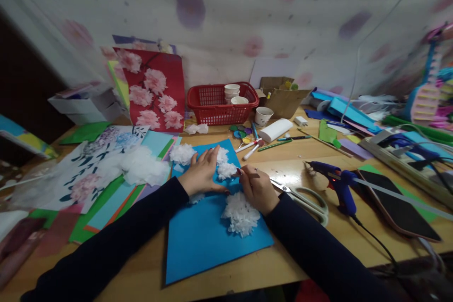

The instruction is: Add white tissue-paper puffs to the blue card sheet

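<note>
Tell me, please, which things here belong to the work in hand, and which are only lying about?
Likely in the work:
- blue card
- white flowers
- perhaps scissors and glue gun

Apparently only lying about:
- phone
- red basket
- paper cup

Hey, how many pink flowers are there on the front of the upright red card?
6 on the red card: upper-left flower, upper-middle flower, middle-left flower, middle-right flower, lower-left flower and lower-right flower. None on its front appears hidden.
</note>
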Available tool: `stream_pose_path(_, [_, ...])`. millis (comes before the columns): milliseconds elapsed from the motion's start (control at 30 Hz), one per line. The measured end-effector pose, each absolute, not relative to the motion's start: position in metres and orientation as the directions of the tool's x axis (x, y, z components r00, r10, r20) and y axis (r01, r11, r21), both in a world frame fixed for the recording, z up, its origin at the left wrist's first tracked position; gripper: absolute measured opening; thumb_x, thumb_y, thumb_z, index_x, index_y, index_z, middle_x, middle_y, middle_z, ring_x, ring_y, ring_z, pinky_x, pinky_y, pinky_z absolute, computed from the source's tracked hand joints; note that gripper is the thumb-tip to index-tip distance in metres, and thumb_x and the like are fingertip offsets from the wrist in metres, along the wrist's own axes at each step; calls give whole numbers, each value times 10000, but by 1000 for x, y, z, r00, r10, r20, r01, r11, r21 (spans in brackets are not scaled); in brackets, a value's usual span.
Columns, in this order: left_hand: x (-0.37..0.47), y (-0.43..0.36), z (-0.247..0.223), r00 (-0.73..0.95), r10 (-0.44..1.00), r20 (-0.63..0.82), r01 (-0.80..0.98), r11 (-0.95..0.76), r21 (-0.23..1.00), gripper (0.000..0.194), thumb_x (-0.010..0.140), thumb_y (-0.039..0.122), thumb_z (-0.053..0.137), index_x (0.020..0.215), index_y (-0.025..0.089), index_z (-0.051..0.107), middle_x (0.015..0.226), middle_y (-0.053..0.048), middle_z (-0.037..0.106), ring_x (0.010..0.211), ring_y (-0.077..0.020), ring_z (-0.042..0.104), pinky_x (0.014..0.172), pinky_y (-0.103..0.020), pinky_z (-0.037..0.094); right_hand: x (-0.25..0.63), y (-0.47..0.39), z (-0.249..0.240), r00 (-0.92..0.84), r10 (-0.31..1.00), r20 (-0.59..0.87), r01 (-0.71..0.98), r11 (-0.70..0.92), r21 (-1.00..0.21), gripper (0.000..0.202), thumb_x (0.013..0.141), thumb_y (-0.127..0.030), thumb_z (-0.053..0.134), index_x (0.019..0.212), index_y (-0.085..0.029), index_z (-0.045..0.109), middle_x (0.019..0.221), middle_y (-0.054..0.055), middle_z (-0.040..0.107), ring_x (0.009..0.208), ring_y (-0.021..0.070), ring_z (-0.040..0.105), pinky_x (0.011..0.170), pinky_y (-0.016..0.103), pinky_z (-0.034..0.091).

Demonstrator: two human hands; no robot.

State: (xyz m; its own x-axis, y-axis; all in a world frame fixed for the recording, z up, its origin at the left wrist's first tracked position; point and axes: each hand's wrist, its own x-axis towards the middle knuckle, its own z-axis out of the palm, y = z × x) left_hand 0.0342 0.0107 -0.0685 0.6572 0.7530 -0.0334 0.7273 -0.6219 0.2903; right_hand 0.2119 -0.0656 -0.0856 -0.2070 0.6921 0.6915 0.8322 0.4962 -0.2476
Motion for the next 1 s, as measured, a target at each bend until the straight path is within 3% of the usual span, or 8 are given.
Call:
stream_pose_path(200, [33, 12, -71, 667, 743, 55, 698, -649, 304, 1222, 557, 661, 687, 1449, 130, 41, 1424, -263, 348, 1326, -390, 322, 1069, -585, 126, 211, -66, -86, -236, 715, 659, 841, 490, -231, 257, 951, -224, 325, 787, -189, 521, 608, 40, 609, 532, 152, 566, 535, 249, 383])
stream_pose_path(600, [34, 14, -72, 679, 734, 20, 701, -656, 280, 1241, 542, 674, 695, 1451, 133, 46, 1446, -271, 310, 1345, -398, 282, 1067, -604, 104, 212, -48, -77, -59, 828, 557, 725, 420, -547, 257, 947, -262, 350, 740, -205, 490, 536, -10, 569, 465, 135, 561, 499, 227, 402])
stream_pose_path(800, [35, 13, -70, 671, 741, 6, 711, -646, 276, 1216, 541, 640, 720, 1446, 126, 92, 1443, -275, 309, 1339, -398, 295, 1059, -623, 118, 210, -47, -86, -76, 799, 596, 685, 477, -551, 225, 925, -239, 407, 736, -197, 522, 642, 24, 617, 564, 144, 612, 569, 227, 440])
stream_pose_path(1000, [34, 13, -71, 678, 735, 4, 702, -649, 291, 1216, 555, 647, 707, 1455, 142, 63, 1458, -265, 289, 1352, -407, 262, 1050, -643, 111, 209, -44, -91, -58, 825, 562, 712, 429, -556, 241, 933, -250, 385, 732, -199, 508, 626, 32, 604, 569, 156, 604, 569, 238, 441])
